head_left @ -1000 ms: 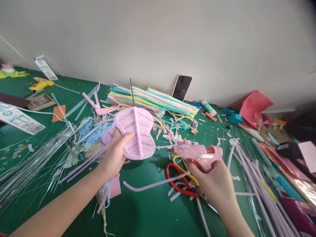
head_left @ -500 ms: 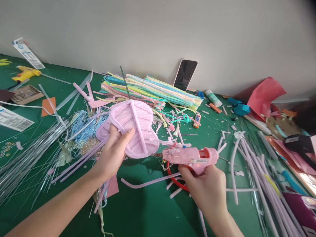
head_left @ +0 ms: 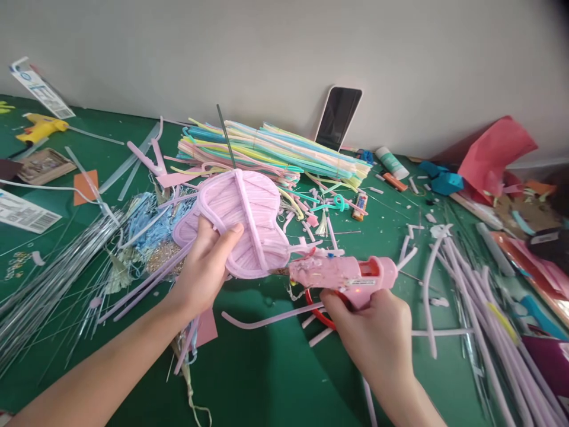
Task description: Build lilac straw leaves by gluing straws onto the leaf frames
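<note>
My left hand [head_left: 202, 270] grips a lilac butterfly-wing shape [head_left: 242, 222] made of straws, with a thin dark wire sticking up from its top. My right hand [head_left: 371, 326] is closed round the handle of a pink glue gun [head_left: 344, 274]. The gun's nozzle touches the lower right edge of the lilac shape. Both are held just above the green table [head_left: 267, 379]. Under the gun lies a red loop [head_left: 317, 311] and a loose lilac straw [head_left: 267, 320].
A heap of coloured straws [head_left: 275, 151] lies behind, with a phone [head_left: 338, 118] leaning on the wall. Silver wires [head_left: 48, 279] spread at the left, lilac straws [head_left: 466, 308] at the right. A yellow glue gun [head_left: 40, 127] lies far left; red paper [head_left: 493, 154] far right.
The pink glue gun has moved left until its nozzle meets the lilac shape's edge. The view has shifted slightly, and the left hand has raised the shape a little.
</note>
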The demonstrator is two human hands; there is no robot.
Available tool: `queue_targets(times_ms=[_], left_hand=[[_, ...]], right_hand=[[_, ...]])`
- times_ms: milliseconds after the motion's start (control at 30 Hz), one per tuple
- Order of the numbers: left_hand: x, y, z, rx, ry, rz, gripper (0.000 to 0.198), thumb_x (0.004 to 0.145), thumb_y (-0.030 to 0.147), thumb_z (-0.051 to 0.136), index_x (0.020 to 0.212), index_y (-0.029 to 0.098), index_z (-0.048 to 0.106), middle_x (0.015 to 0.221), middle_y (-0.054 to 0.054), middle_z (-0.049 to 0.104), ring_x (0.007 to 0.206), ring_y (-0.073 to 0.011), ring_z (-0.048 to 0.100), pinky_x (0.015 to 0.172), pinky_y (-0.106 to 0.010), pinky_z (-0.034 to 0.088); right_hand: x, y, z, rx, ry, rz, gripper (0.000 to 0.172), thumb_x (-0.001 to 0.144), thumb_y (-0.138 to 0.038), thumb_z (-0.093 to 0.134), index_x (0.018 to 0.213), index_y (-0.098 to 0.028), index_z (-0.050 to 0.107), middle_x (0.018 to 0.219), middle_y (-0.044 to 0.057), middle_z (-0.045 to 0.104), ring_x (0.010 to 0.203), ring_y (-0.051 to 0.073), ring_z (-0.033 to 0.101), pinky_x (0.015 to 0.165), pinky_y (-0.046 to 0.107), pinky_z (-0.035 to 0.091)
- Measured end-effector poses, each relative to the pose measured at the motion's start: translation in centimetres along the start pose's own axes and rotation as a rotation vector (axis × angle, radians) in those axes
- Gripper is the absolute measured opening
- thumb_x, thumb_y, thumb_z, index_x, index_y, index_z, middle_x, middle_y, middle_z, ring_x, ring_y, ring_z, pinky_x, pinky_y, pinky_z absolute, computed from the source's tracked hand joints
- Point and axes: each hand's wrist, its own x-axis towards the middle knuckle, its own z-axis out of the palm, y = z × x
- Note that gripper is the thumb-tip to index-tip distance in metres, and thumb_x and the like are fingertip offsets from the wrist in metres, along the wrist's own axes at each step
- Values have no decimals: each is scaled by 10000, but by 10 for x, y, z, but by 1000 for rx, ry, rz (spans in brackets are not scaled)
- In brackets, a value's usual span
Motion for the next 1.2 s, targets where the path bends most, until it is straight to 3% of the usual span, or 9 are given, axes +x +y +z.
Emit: queue_targets(times_ms=[833,1000,1200], left_hand=[[-3,7,3,60,-32,-14,606,914,353,562,1459,399,299,1436,-21,524,1302,-317,500,1021,-476,492],[-4,8,3,38,-31,4,601,919,324,567,1459,386,309,1435,-19,528,1296,-302,507,1035,-460,485],[-5,11,4,72,-17,14,617,921,344,552,1472,410,283,1447,-13,517,1306,-312,498,1044,-472,476]], right_hand=[[1,5,0,-11,65,-167,377,662,-358,544,422,-241,278,325,-40,342,353,102,365,370,230,264],[0,11,1,-24,67,-155,417,666,-378,557,426,-246,244,322,-47,297,355,95,343,374,231,259],[1,11,-1,-24,73,-125,411,655,-399,560,393,-245,284,299,-29,344,342,98,324,366,237,266]])
